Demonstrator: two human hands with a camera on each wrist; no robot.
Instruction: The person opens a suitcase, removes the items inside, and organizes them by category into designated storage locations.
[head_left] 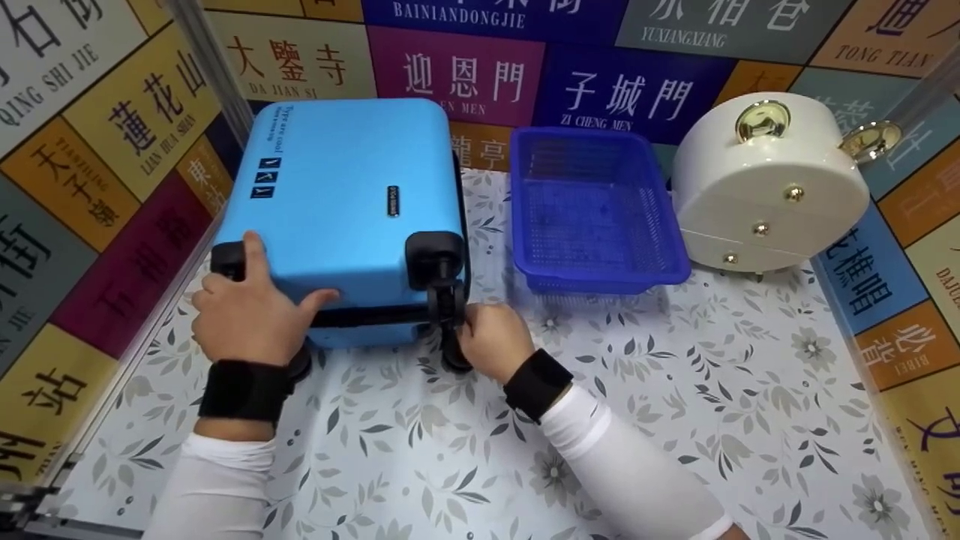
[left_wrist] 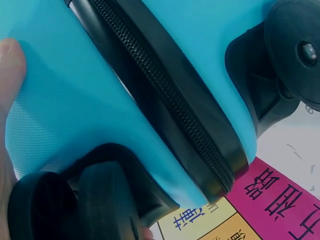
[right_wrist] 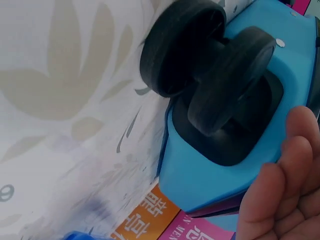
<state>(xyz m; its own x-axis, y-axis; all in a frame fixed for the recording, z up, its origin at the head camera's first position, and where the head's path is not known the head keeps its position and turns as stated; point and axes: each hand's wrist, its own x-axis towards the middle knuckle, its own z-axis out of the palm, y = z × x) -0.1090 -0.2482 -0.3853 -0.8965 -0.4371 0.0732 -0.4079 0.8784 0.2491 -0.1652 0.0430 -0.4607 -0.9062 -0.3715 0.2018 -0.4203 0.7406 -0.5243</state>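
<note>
A light-blue hard-shell suitcase (head_left: 337, 180) lies flat with its wheeled end toward me. My left hand (head_left: 251, 311) grips its near left corner, index finger stretched over the upper shell and thumb on the wheeled end. In the left wrist view the thumb lies beside a black twin wheel (left_wrist: 107, 205), and a black zipper (left_wrist: 165, 90) runs between the shell halves. My right hand (head_left: 495, 337) is at the near right corner, fingers curled, right beside the wheels (head_left: 446, 300). Its fingertips (right_wrist: 267, 187) are at the suitcase's side edge; I cannot tell whether they pinch anything.
A blue plastic basket (head_left: 600, 281) stands right of the suitcase. Beyond it is a white rounded box (head_left: 765, 195) with gold knobs and small drawers. Panels with printed street names (head_left: 457, 75) wall in the back and sides. The floor covering (head_left: 675, 390) has a leaf pattern.
</note>
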